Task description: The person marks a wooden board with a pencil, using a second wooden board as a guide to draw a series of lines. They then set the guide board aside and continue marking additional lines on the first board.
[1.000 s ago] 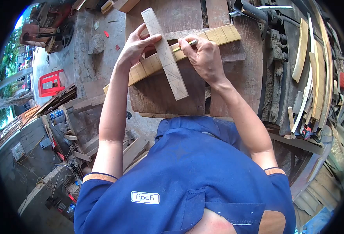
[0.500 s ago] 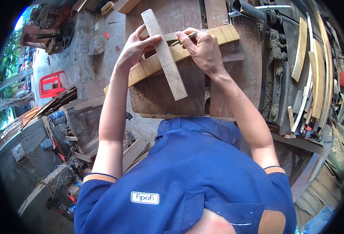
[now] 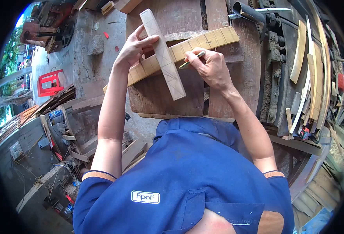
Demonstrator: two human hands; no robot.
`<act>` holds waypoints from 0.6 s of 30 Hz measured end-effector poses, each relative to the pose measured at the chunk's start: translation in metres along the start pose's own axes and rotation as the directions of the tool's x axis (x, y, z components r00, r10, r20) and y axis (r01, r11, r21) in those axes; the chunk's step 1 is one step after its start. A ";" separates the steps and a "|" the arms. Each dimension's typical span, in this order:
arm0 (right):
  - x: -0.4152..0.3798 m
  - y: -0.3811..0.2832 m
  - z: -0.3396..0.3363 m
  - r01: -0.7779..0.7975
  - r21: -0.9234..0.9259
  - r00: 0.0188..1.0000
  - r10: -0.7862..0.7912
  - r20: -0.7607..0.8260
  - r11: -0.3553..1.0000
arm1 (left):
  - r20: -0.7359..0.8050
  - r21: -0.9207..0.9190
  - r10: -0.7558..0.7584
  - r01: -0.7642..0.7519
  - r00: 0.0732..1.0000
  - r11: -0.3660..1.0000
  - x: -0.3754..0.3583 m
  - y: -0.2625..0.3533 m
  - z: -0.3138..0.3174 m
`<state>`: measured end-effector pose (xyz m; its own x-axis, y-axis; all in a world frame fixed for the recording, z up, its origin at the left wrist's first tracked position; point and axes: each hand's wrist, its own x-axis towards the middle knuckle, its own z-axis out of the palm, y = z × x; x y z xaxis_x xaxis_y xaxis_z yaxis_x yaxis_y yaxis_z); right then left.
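Observation:
My left hand (image 3: 135, 48) grips a pale wooden strip (image 3: 165, 58) near its upper part, thumb on top and fingers behind. Pencilled crosses and lines run along that strip. It lies slantwise across a longer yellowish wooden slat (image 3: 203, 43), which bears several cross lines. In my right hand (image 3: 213, 68) is a pencil (image 3: 192, 61), pinched between thumb and fingers. Its tip points left, close to the right edge of the pale strip and just below the slat. Both pieces rest above a brown wooden bench top (image 3: 168, 91).
On the right lie several curved wood strips (image 3: 299, 52) beside dusty machine parts (image 3: 271, 74). A dark tube (image 3: 248, 11) sits at the bench's upper right. To the left are a red plastic stool (image 3: 50, 83) and stacked boards (image 3: 57, 101). Scrap wood (image 3: 135, 152) lies near my left arm.
My right hand has moved down and slightly right with the pencil, off the slat's marked face. A dark mark on the slat now shows. My left hand keeps its grip on the strip.

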<state>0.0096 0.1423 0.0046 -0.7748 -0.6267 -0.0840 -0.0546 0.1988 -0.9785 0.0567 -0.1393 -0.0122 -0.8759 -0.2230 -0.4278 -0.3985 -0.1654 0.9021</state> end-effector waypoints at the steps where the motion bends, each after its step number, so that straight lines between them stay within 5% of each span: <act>1: 0.000 0.002 -0.001 0.001 0.000 1.000 -0.001 -0.005 1.000 | 0.009 -0.034 -0.004 0.004 1.000 0.999 -0.001 0.003 -0.003; 8: -0.006 0.016 -0.006 -0.015 0.062 0.988 0.024 -0.151 0.998 | 0.000 0.027 0.034 -0.034 0.999 0.999 -0.013 0.008 -0.017; 18: -0.014 0.013 -0.008 -0.013 0.048 0.987 0.021 -0.159 0.999 | 0.001 0.071 0.020 -0.021 1.000 0.997 -0.013 0.001 -0.018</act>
<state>0.0146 0.1603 -0.0057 -0.8663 -0.4942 -0.0730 -0.0143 0.1707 -0.9852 0.0727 -0.1542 -0.0069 -0.8843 -0.2249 -0.4091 -0.3988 -0.0918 0.9124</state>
